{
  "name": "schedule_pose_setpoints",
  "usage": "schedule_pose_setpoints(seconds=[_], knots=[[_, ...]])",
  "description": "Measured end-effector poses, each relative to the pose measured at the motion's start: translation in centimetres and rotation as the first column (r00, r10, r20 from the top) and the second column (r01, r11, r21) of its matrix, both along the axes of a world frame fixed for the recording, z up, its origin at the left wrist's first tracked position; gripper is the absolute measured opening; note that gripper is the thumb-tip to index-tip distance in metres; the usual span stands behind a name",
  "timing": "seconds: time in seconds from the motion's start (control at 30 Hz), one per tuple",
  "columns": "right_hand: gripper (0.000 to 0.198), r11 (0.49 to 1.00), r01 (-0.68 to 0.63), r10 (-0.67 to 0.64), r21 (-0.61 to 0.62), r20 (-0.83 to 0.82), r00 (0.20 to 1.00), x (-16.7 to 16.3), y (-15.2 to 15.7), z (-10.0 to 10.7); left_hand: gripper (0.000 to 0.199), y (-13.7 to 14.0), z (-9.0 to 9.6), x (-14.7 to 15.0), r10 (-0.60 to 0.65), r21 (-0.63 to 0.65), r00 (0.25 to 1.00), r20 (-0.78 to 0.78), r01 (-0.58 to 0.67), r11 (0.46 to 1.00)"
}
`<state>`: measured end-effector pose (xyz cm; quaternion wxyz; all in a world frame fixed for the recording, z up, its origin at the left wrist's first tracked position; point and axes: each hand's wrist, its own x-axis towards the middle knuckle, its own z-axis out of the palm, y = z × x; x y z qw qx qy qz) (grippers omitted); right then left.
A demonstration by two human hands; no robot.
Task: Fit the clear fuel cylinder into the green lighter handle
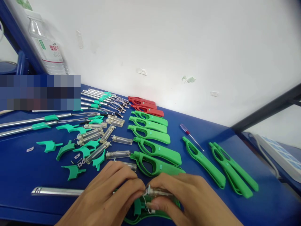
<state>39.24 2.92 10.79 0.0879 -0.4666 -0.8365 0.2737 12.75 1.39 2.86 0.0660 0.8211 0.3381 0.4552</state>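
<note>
At the front edge of the table, my right hand (pixel 188 194) pinches a clear fuel tank (pixel 161 192) between thumb and fingers. The tank has a white valve at its left end, and a thin white wire hangs below it. My left hand (pixel 113 191) is closed, its fingertips meeting at that valve; what they grip is hidden. Under both hands lies a green lighter shell (pixel 164 214) with a teal trigger (pixel 137 207) in it. A metal tube (pixel 57 191) sticks out leftward from beneath my left hand.
Green lighter shells (pixel 150 135) and red ones (pixel 147 110) lie in a row. Left of them are loose fuel tanks (pixel 121 140), teal triggers (pixel 72 171) and wired metal tubes (pixel 25 121). A screwdriver (pixel 191 136) and more green shells (pixel 205 164) lie right. A bottle (pixel 47 47) stands by the wall.
</note>
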Motion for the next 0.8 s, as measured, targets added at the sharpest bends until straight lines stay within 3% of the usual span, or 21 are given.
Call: schedule_pose_setpoints(seconds=[0.43, 0.6, 0.8], knots=[[0.022, 0.999, 0.013, -0.013, 0.048, 0.002, 1.000, -0.03, -0.59, 0.54, 0.036, -0.06, -0.28, -0.07, -0.035, -0.014, 0.999, 0.035, 0.036, 0.999], [0.020, 0.994, -0.016, 0.012, 0.104, 0.036, 0.999, 0.12, -0.45, 0.11, 0.050, -0.62, -0.10, -0.58, -0.011, -0.041, 0.998, -0.058, 0.008, 0.999], [0.018, 0.995, -0.003, -0.001, 0.100, 0.037, 0.999, -0.08, -0.46, -0.16, 0.038, -0.28, -0.51, -0.21, -0.017, 0.037, 1.000, -0.006, 0.018, 0.999]])
